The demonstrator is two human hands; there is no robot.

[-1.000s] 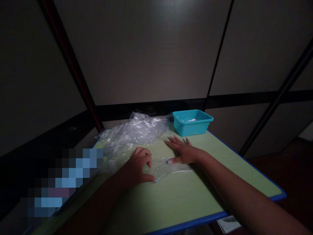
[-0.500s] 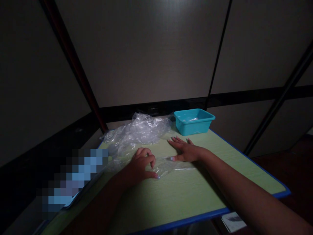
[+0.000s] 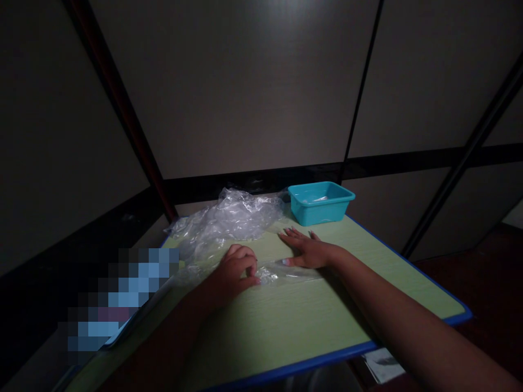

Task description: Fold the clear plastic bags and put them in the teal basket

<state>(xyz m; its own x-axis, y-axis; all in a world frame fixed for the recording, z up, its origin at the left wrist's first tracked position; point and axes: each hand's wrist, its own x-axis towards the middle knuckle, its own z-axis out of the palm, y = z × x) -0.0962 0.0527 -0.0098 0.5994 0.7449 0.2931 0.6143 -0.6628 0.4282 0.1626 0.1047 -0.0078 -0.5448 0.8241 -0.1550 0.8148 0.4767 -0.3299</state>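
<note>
A clear plastic bag lies as a flattened strip across the table, under and between my hands. My left hand has its fingers curled, with the thumb drawn close to them at the strip's near edge; it pinches the plastic there. Flat on the strip's right part rests my right hand, palm down, fingers spread and pointing away from me. Beyond my left hand sits a crumpled heap of clear plastic; whether it joins the strip I cannot tell.
A turquoise plastic basket stands at the table's far right, with something pale inside. The pale green table has a blue edge. A pixelated blue item lies along the left side. Dark cabinet panels rise behind.
My left thumb has moved up and in toward the curled fingers, and the near edge of the plastic has come up with it. My right hand stays in place. The view has shifted slightly.
</note>
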